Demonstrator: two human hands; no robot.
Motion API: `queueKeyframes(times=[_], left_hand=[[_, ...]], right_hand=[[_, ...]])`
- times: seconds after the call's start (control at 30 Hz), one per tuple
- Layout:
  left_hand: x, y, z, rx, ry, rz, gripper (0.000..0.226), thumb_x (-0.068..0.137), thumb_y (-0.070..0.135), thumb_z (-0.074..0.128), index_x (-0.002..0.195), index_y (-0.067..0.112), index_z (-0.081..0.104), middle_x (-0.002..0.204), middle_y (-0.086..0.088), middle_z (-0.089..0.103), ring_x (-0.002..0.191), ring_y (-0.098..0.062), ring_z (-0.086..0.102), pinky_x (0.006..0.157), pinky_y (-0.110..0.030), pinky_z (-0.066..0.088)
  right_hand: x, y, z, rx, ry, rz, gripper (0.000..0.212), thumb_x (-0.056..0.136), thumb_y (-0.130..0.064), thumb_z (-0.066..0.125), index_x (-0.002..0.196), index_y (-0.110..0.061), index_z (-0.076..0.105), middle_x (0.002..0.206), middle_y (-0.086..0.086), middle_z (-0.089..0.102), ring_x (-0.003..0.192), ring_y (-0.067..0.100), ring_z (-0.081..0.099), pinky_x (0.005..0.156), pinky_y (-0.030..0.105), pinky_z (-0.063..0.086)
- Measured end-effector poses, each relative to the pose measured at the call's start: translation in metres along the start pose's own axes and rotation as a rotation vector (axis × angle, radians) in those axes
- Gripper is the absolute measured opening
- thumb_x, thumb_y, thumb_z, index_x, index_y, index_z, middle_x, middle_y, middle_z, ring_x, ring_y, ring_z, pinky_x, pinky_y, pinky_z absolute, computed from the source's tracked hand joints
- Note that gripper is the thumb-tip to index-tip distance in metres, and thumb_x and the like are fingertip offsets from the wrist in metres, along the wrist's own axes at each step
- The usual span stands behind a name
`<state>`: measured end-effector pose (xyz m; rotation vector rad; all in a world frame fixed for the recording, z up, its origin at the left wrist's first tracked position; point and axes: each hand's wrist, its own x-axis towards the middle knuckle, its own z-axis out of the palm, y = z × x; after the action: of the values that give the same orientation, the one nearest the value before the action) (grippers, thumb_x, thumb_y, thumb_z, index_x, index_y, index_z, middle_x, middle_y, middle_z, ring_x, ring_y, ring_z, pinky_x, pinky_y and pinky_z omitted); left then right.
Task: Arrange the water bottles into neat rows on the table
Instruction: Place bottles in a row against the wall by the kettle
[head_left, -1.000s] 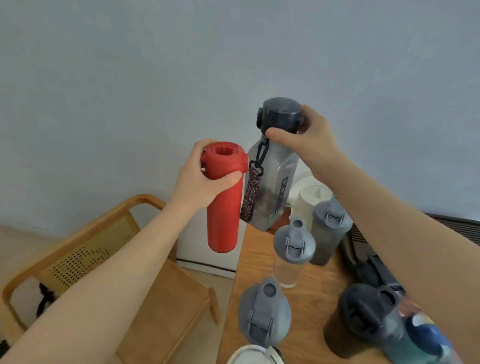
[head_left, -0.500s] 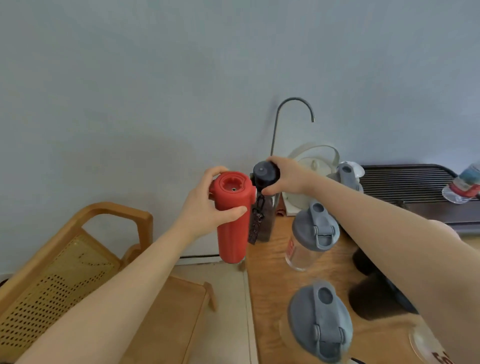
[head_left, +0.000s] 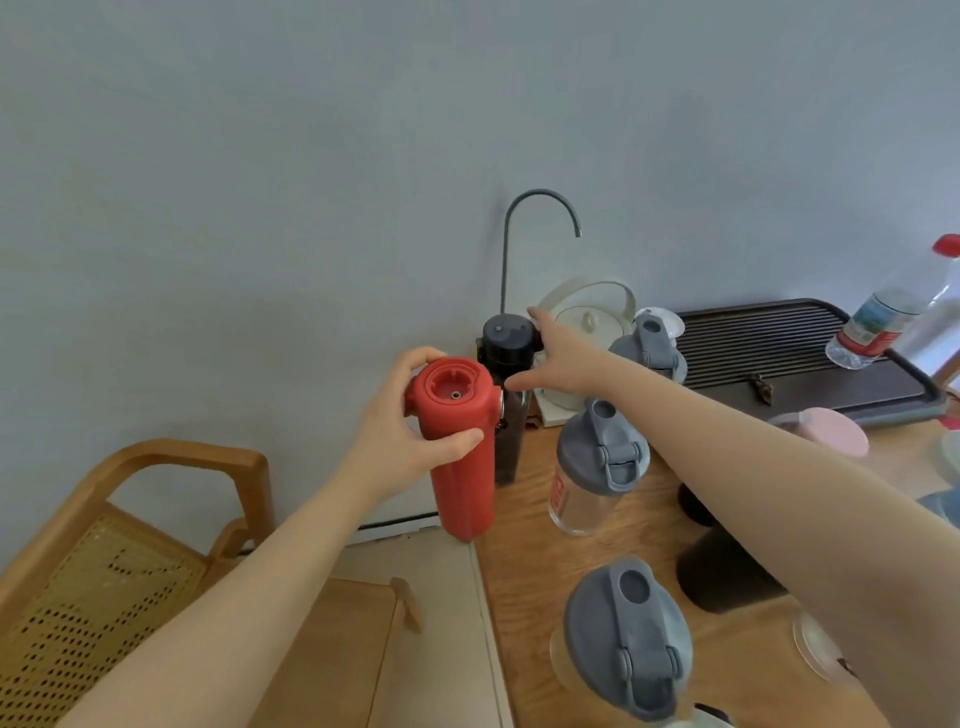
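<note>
Though left hand (head_left: 410, 441) grips red bottle (head_left: 460, 447), right hand (head_left: 558, 358) spread by half-hidden dark bottle (head_left: 506, 358); contact unclear.

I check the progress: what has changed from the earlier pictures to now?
The dark bottle came down onto the table corner, and the right hand has opened off its cap. The red bottle was lowered beside it. The left hand still grips the red bottle.

2 bare forearms, no sleeves; left hand (head_left: 400, 431), right hand (head_left: 563, 358) bare, ungloved.
</note>
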<state>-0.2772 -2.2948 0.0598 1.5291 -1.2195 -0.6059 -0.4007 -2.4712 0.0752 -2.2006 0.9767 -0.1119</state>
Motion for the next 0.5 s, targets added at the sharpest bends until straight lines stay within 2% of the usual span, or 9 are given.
queueKeyframes(times=[0.1, 0.2, 0.3, 0.37, 0.43, 0.5], left_hand=[[-0.001, 0.002, 0.005, -0.005, -0.008, 0.033, 0.062, 0.049, 0.034, 0.073, 0.102, 0.044, 0.043, 0.098, 0.018, 0.058, 0.089, 0.01, 0.056, 0.075, -0.003, 0.042], [0.0, 0.003, 0.015, -0.009, -0.022, 0.051, 0.061, 0.05, 0.033, 0.073, 0.103, 0.041, 0.043, 0.098, 0.018, 0.057, 0.089, 0.012, 0.055, 0.075, -0.001, 0.04], [0.002, 0.003, 0.029, -0.007, -0.016, 0.044, 0.062, 0.051, 0.029, 0.076, 0.104, 0.038, 0.044, 0.098, 0.017, 0.058, 0.088, 0.012, 0.055, 0.075, -0.001, 0.04], [0.001, 0.003, 0.04, 0.0, -0.012, 0.028, 0.063, 0.056, 0.018, 0.081, 0.105, 0.034, 0.044, 0.098, 0.016, 0.057, 0.087, 0.013, 0.055, 0.073, 0.0, 0.04], [0.001, 0.003, 0.051, 0.02, -0.017, 0.015, 0.064, 0.062, 0.006, 0.081, 0.105, 0.034, 0.042, 0.099, 0.015, 0.056, 0.086, 0.014, 0.055, 0.07, 0.001, 0.04], [0.001, 0.003, 0.06, 0.039, -0.027, -0.014, 0.064, 0.063, 0.01, 0.081, 0.106, 0.035, 0.04, 0.101, 0.01, 0.056, 0.09, 0.003, 0.057, 0.073, -0.004, 0.043]], right_hand=[[-0.036, 0.021, 0.002, -0.297, 0.064, 0.033, 0.089, 0.075, -0.044, 0.07, 0.141, -0.008, 0.024, 0.141, 0.016, 0.04, 0.126, 0.033, 0.043, 0.102, 0.045, 0.041], [-0.071, 0.044, 0.01, -0.443, 0.076, 0.057, 0.085, 0.072, -0.056, 0.066, 0.138, -0.015, 0.031, 0.14, 0.01, 0.039, 0.122, 0.031, 0.046, 0.096, 0.046, 0.047], [-0.083, 0.06, 0.02, -0.402, 0.055, 0.108, 0.102, 0.064, -0.057, 0.072, 0.144, -0.029, 0.015, 0.144, 0.009, 0.032, 0.12, 0.036, 0.048, 0.092, 0.047, 0.049], [-0.081, 0.063, 0.027, -0.354, 0.057, 0.139, 0.105, 0.062, -0.051, 0.075, 0.142, -0.035, 0.008, 0.142, 0.012, 0.033, 0.112, 0.039, 0.053, 0.087, 0.048, 0.052], [-0.081, 0.065, 0.029, -0.331, 0.073, 0.151, 0.103, 0.062, -0.046, 0.075, 0.139, -0.039, 0.008, 0.136, 0.013, 0.036, 0.106, 0.04, 0.054, 0.083, 0.049, 0.053], [-0.09, 0.068, 0.028, -0.34, 0.076, 0.16, 0.1, 0.061, -0.043, 0.075, 0.137, -0.04, 0.01, 0.132, 0.013, 0.038, 0.106, 0.04, 0.052, 0.083, 0.049, 0.053]])
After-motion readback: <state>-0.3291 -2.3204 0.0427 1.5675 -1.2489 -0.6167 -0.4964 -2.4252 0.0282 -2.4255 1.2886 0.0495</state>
